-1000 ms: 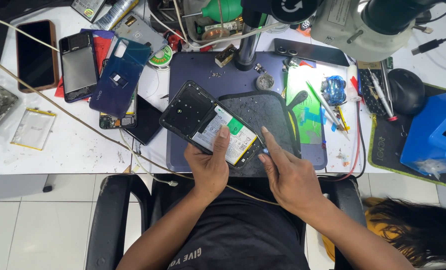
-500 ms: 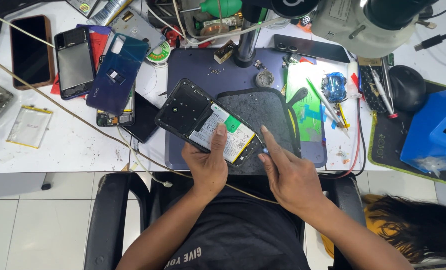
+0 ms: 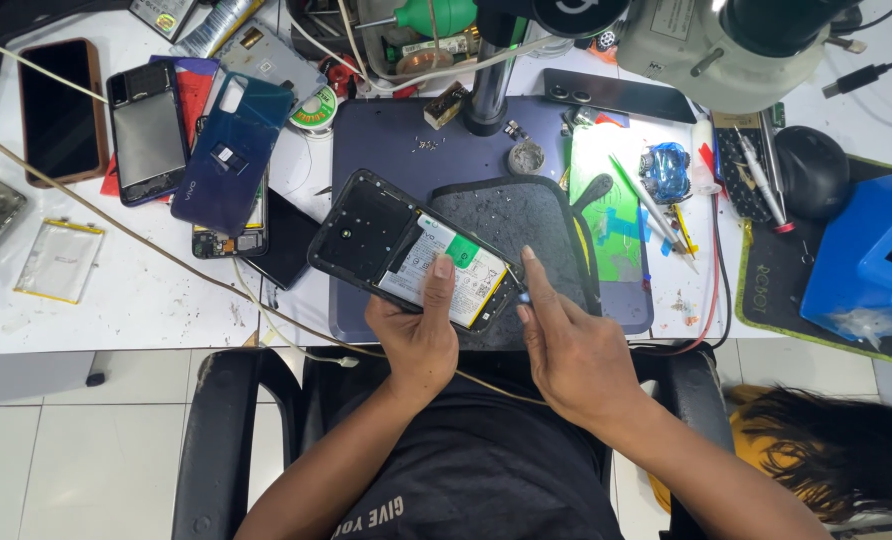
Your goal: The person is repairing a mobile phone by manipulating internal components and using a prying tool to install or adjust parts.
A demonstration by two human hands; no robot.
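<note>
Left hand [image 3: 421, 335] grips the opened phone [image 3: 416, 252] at frame centre, thumb pressed on its battery [image 3: 446, 272]; keep that hold steady. Right hand [image 3: 571, 350], fingers spread and holding nothing I can see, touches the phone's lower right corner; work gently there.

You sit in a black chair [image 3: 228, 440] at a white desk [image 3: 116, 300]; pale floor tiles [image 3: 66, 460] spread beneath.

Single head-worn camera; looks steeply down over the workbench [image 3: 146, 300]; close range, hands central; no second view.
</note>
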